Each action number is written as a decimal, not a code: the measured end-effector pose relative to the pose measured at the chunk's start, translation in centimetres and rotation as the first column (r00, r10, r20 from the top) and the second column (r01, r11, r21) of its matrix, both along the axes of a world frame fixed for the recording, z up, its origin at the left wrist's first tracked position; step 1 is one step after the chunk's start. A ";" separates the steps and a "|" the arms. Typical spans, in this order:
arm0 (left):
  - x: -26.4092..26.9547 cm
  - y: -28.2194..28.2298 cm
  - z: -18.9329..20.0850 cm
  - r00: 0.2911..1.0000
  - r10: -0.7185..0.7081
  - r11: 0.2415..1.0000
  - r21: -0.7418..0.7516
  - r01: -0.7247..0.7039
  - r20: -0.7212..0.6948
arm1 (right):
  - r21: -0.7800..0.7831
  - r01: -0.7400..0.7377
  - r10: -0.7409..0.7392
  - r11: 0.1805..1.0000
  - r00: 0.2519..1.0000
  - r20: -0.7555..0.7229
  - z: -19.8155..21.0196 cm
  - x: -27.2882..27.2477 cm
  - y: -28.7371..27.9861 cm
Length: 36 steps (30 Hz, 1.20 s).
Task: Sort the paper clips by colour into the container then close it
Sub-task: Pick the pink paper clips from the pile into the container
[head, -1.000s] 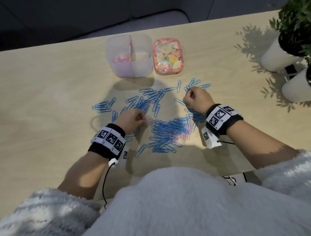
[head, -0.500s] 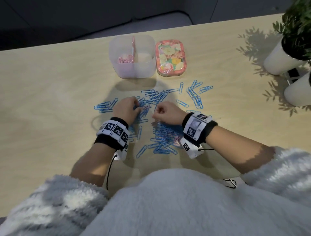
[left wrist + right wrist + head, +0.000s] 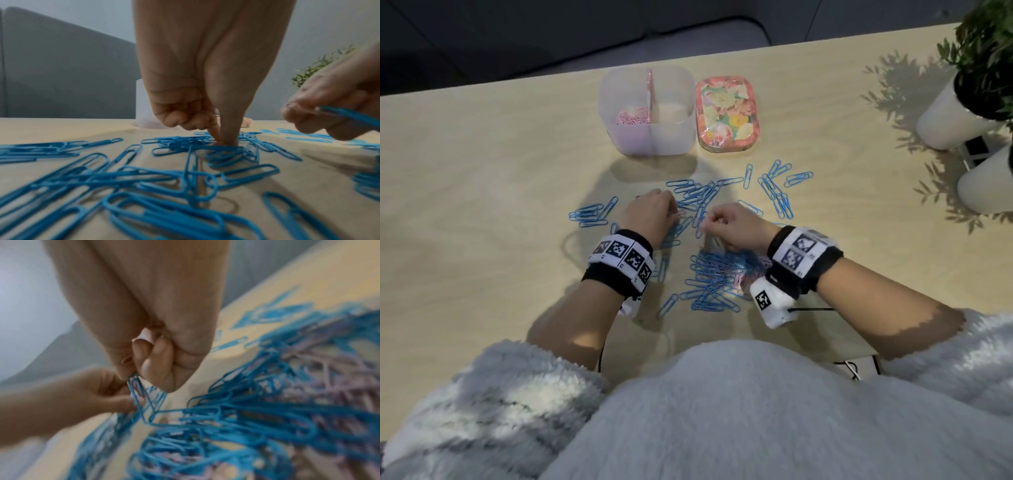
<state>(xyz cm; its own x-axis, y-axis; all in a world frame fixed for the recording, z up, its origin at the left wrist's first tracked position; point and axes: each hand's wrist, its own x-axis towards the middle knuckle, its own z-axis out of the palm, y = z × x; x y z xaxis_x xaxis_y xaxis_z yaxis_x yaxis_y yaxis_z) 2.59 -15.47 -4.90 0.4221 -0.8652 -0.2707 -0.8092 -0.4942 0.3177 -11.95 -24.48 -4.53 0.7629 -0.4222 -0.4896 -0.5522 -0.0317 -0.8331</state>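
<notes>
Blue paper clips (image 3: pixel 698 198) lie scattered across the wooden table, with a denser pile (image 3: pixel 714 279) of blue and a few pink ones near me. My left hand (image 3: pixel 675 214) has thumb and forefinger tips pinched together, pressed down among blue clips (image 3: pixel 223 141); what they pinch is hidden. Beside it my right hand (image 3: pixel 710 222) pinches a blue clip (image 3: pixel 136 391) between thumb and forefinger, with other clips hanging from it. The translucent divided container (image 3: pixel 674 137) stands open behind, pink clips (image 3: pixel 631 118) in its left compartment. Its floral lid (image 3: pixel 726 113) lies to the right.
Two white pots (image 3: pixel 955 116) (image 3: pixel 986 185) with green plants stand at the table's right edge. A dark cable (image 3: pixel 854 368) lies near my right sleeve. The table's far edge runs just behind the container.
My right hand came in from the far-right clips to the middle, beside the left hand. The left hand shifted forward, away from me, into the scattered clips.
</notes>
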 end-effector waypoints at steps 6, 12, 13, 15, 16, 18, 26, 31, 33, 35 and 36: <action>-1.2 -0.5 -0.3 0.997 -0.081 0.995 0.056 0.081 -0.002 | 0.444 0.334 -0.341 0.831 0.938 -0.067 0.2 -0.1 -1.2; -1.7 -0.9 -0.4 0.992 -0.119 0.984 0.135 0.113 0.037 | 0.393 0.404 -0.422 0.826 0.905 -0.045 -0.1 -0.7 -2.1; -1.7 -0.9 -0.3 0.991 -0.129 0.985 0.125 0.123 0.039 | 0.349 0.416 -0.437 0.840 0.899 -0.020 -0.1 -0.8 -2.3; -1.6 -0.7 -0.1 0.991 -0.136 0.987 0.088 0.134 0.018 | 0.342 0.453 -0.483 0.823 0.875 0.004 -0.1 -0.9 -2.7; -1.4 -0.5 0.0 0.992 -0.128 0.990 0.061 0.129 -0.011 | 0.377 0.460 -0.497 0.804 0.868 0.001 0.0 -0.8 -3.0; -0.9 0.2 0.1 0.992 -0.089 0.996 -0.004 0.089 -0.088 | 0.478 0.455 -0.496 0.751 0.867 -0.047 0.8 -0.2 -3.8; 2.7 2.2 1.8 0.863 0.158 0.972 -0.077 -0.220 -0.480 | 0.572 0.358 -0.461 0.738 0.886 0.041 6.5 8.7 -6.7; 6.0 2.6 3.7 0.799 0.222 0.944 -0.082 -0.319 -0.559 | 0.522 0.397 -0.525 0.755 0.843 0.119 8.7 15.0 -5.9; 7.4 2.1 4.6 0.825 0.242 0.931 -0.118 -0.346 -0.510 | 0.473 0.423 -0.527 0.773 0.843 0.109 8.9 16.7 -5.2; 8.8 1.4 5.4 0.856 0.246 0.925 -0.154 -0.348 -0.455 | 0.422 0.399 -0.481 0.814 0.870 0.105 8.8 17.6 -4.4; 9.4 0.9 5.9 0.874 0.251 0.921 -0.174 -0.347 -0.416 | 0.412 0.374 -0.453 0.831 0.884 0.112 8.3 17.9 -4.3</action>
<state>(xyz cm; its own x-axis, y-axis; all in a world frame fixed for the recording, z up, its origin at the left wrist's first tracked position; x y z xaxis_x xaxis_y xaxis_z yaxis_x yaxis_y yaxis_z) 12.03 -14.60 1.01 0.5774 -0.7718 -0.2663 -0.4280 -0.5639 0.7062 5.99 -28.79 3.80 0.6534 -0.5391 -0.5315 -0.2674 0.4924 -0.8282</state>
